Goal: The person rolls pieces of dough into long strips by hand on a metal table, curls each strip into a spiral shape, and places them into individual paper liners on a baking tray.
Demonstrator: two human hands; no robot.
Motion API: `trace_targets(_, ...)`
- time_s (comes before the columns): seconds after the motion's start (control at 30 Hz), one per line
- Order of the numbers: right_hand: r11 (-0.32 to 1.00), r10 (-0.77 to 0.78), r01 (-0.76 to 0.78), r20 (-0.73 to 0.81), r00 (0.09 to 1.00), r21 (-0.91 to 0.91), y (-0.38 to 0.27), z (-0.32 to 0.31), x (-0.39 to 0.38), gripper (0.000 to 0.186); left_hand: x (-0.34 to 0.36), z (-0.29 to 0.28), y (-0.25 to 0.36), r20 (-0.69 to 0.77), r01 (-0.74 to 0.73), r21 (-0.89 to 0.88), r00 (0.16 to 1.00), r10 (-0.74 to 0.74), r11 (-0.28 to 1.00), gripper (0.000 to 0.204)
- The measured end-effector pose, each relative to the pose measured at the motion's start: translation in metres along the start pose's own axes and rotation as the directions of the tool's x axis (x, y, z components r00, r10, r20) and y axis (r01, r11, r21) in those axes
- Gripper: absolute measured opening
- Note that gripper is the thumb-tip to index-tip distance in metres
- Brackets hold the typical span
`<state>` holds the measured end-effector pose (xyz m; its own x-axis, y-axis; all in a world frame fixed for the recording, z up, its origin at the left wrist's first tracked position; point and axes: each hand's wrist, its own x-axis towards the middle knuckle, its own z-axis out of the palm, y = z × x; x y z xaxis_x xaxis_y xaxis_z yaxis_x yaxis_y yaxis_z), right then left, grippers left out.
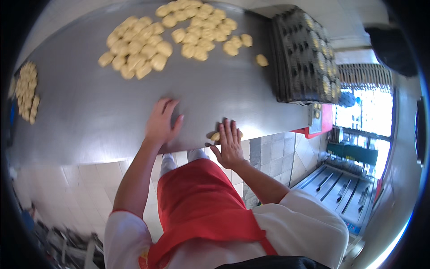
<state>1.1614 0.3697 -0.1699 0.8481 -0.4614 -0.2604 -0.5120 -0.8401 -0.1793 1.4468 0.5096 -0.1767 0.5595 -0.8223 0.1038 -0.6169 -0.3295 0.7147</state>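
I had two bare hands in view at one metal table (80,121). The right hand (230,143) lay by the table's near edge, fingers straight and almost together, thumb out to the side. Under those fingers was one dough piece (216,136), its ends showing on either side of them; the fingers covered it from above and were not curled around it. The left hand (160,123) was farther left over the table, fingers loosely bent and thumb apart, with nothing visible in its grasp. I could not tell whether its palm touched the table.

I counted three large groups of dough: the left group (27,89) at the table's left end, and the middle group (136,47) and far group (204,27) toward its far edge. They were packed too tightly for me to count the pieces. Right of them on the table sat three pieces close together (230,48) and one lone piece (262,60).

At the table's right end stood one stack of dark trays (298,58); some hollows held yellow pieces (326,85), others looked dark.
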Motion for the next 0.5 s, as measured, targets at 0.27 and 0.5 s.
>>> trace_targets(0.27,0.974,0.222,-0.218,-0.401,0.889,0.056,0.061,-0.075,0.227,0.103,0.004,0.021,0.010,-0.081,-0.135,-0.079,0.988,0.129,0.988,0.051)
trace_targets(0.5,0.942,0.056,0.065,-0.343,0.937,0.330,0.013,0.026,0.006,0.077,-0.008,0.114,0.169,0.295,-0.202,-0.353,0.903,0.314,0.914,0.071)
